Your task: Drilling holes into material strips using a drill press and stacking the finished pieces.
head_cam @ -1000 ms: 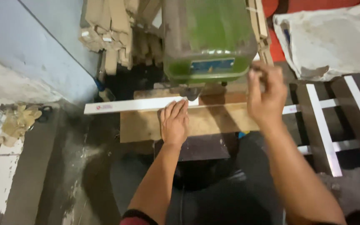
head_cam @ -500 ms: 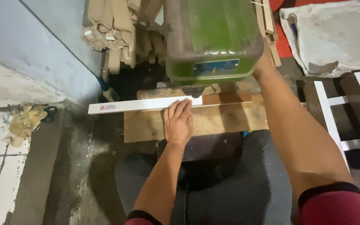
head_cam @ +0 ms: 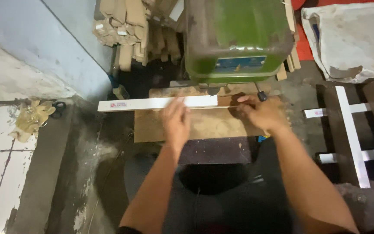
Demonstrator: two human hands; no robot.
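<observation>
A long white strip [head_cam: 152,103] lies across a wooden board [head_cam: 213,125] under a green drill press [head_cam: 234,39]. My left hand [head_cam: 176,121] rests flat on the board with its fingers over the strip, a little left of the drill head. My right hand [head_cam: 260,113] lies on the board at the right, close to a small black knob [head_cam: 261,96] below the machine; its fingers are curled and blurred, and whether they hold anything cannot be told.
Stacked wooden pieces [head_cam: 126,30] stand behind the machine on the left. White strips [head_cam: 351,130] lie crossed on dark boards at the right. A white sack [head_cam: 351,39] sits at top right, a crumpled rag [head_cam: 33,119] on the left floor.
My right hand has come down from beside the machine onto the board. The white strip has shifted left, its right end now under the drill head. My left hand stays on it.
</observation>
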